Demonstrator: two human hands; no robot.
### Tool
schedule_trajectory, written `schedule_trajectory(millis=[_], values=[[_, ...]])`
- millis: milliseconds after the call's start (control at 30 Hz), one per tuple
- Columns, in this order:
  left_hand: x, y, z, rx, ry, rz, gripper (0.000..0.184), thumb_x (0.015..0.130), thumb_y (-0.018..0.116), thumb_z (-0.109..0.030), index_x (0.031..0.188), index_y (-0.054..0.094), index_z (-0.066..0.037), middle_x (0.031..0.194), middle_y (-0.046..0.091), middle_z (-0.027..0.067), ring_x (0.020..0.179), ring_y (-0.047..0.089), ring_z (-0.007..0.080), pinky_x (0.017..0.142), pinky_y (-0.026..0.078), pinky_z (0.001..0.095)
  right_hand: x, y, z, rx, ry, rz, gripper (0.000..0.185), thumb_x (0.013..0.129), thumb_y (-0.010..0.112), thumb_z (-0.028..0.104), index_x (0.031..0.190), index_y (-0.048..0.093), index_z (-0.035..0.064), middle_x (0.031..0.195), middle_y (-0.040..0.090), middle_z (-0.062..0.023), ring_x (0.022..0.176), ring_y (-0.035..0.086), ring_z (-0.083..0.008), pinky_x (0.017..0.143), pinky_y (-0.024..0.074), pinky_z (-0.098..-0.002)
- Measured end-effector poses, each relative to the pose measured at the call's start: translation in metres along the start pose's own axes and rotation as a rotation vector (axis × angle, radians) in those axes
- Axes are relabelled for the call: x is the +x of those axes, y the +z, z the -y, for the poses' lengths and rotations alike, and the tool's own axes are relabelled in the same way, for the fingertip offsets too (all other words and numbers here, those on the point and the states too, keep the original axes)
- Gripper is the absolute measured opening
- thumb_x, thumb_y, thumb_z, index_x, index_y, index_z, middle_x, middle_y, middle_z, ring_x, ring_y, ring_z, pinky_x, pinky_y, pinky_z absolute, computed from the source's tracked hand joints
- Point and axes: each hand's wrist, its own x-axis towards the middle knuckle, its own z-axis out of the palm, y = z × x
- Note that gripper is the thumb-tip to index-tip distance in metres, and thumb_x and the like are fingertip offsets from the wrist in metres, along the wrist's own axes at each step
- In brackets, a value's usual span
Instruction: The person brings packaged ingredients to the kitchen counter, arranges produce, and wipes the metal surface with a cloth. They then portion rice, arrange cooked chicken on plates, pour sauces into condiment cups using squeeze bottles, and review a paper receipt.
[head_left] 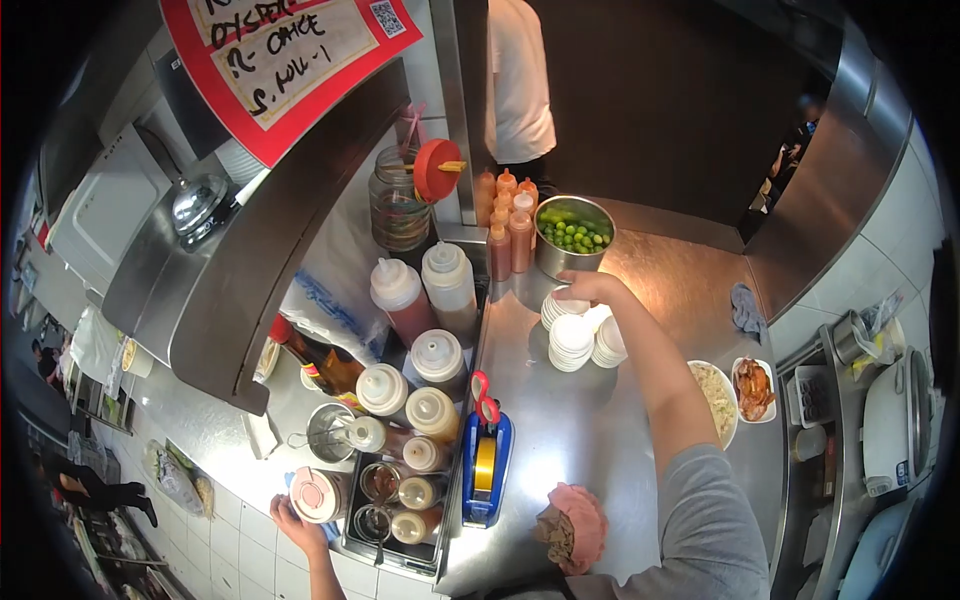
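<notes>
My right arm reaches across the steel counter. My right hand point(590, 287) grips the edge of the back stack among several stacks of small white saucers point(571, 338); its fingertips are partly hidden. Just behind it stands a steel pot point(562, 262) of green limes point(575, 236). Low on the left, my left hand point(297, 524) is by a round container with a pinkish lid point(316, 495). Its fingers are apart near the container's side, and I cannot tell whether they touch it.
Squeeze bottles point(437, 355) crowd a black tray beside a blue tape dispenser point(484, 470). A pink and brown cloth point(573, 528) lies nearby. On the right are a bowl of rice point(713, 405) and a dish of browned meat point(753, 388). A person in white point(522, 85) stands beyond.
</notes>
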Motion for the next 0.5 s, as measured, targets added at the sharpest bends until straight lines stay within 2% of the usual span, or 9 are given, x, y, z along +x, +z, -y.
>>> schedule_trajectory(millis=[67, 100, 133, 233, 333, 433, 500], values=[[0.000, 0.000, 0.003, 0.028, 0.026, 0.005, 0.033, 0.083, 0.055, -0.017, 0.108, 0.048, 0.003, 0.122, 0.041, 0.0191, 0.111, 0.043, 0.0332, 0.095, 0.037, 0.0402, 0.010, 0.002, 0.001, 0.146, 0.024, 0.069, 0.076, 0.082, 0.064, 0.041, 0.139, 0.031, 0.0059, 0.140, 0.036, -0.0167, 0.120, 0.046, -0.0348, 0.093, 0.0447, -0.0507], [-0.001, 0.004, -0.002, -0.072, 0.005, -0.073, 0.032, 0.080, 0.058, -0.019, 0.102, 0.054, 0.003, 0.117, 0.048, 0.0180, 0.109, 0.045, 0.0344, 0.096, 0.034, 0.0415, 0.014, 0.003, 0.003, 0.172, 0.042, 0.111, 0.075, 0.081, 0.065, 0.041, 0.139, 0.032, 0.0061, 0.140, 0.036, -0.0163, 0.119, 0.047, -0.0353, 0.092, 0.0449, -0.0518], [0.000, 0.003, 0.001, -0.022, 0.010, -0.051, 0.032, 0.081, 0.057, -0.019, 0.103, 0.052, 0.003, 0.118, 0.046, 0.0183, 0.110, 0.044, 0.0342, 0.095, 0.035, 0.0412, 0.018, 0.005, 0.003, 0.200, 0.063, 0.154, 0.074, 0.081, 0.065, 0.041, 0.138, 0.033, 0.0062, 0.140, 0.035, -0.0159, 0.119, 0.048, -0.0359, 0.092, 0.0451, -0.0530], [0.000, 0.001, 0.007, 0.064, 0.020, -0.005, 0.032, 0.081, 0.055, -0.018, 0.105, 0.050, 0.004, 0.122, 0.042, 0.0189, 0.111, 0.043, 0.0338, 0.094, 0.037, 0.0406, 0.052, 0.020, 0.005, 0.236, 0.004, 0.154, 0.069, 0.083, 0.063, 0.040, 0.135, 0.036, 0.0035, 0.139, 0.035, -0.0159, 0.115, 0.050, -0.0362, 0.086, 0.0507, -0.0518], [0.000, 0.001, 0.000, 0.018, 0.006, -0.019, 0.031, 0.081, 0.055, -0.017, 0.103, 0.051, 0.004, 0.122, 0.042, 0.0190, 0.111, 0.043, 0.0339, 0.094, 0.036, 0.0406, 0.060, 0.039, 0.043, 0.265, 0.086, 0.121, 0.064, 0.085, 0.061, 0.038, 0.133, 0.037, 0.0025, 0.134, 0.038, -0.0169, 0.112, 0.052, -0.0348, 0.077, 0.0567, -0.0459], [0.000, 0.002, -0.003, -0.020, -0.009, -0.031, 0.029, 0.080, 0.056, -0.015, 0.102, 0.052, 0.004, 0.122, 0.043, 0.0189, 0.111, 0.043, 0.0339, 0.095, 0.036, 0.0403, 0.063, 0.060, 0.073, 0.290, 0.069, 0.030, 0.062, 0.086, 0.059, 0.037, 0.131, 0.037, 0.0002, 0.133, 0.039, -0.0180, 0.110, 0.052, -0.0351, 0.072, 0.0593, -0.0417], [0.000, 0.001, -0.006, -0.018, -0.004, -0.042, 0.027, 0.080, 0.056, -0.013, 0.102, 0.053, 0.003, 0.122, 0.043, 0.0186, 0.111, 0.043, 0.0338, 0.095, 0.036, 0.0403, 0.067, 0.066, 0.078, 0.202, 0.054, -0.004, 0.064, 0.086, 0.059, 0.036, 0.132, 0.036, -0.0014, 0.134, 0.039, -0.0187, 0.111, 0.052, -0.0357, 0.071, 0.0587, -0.0423]])
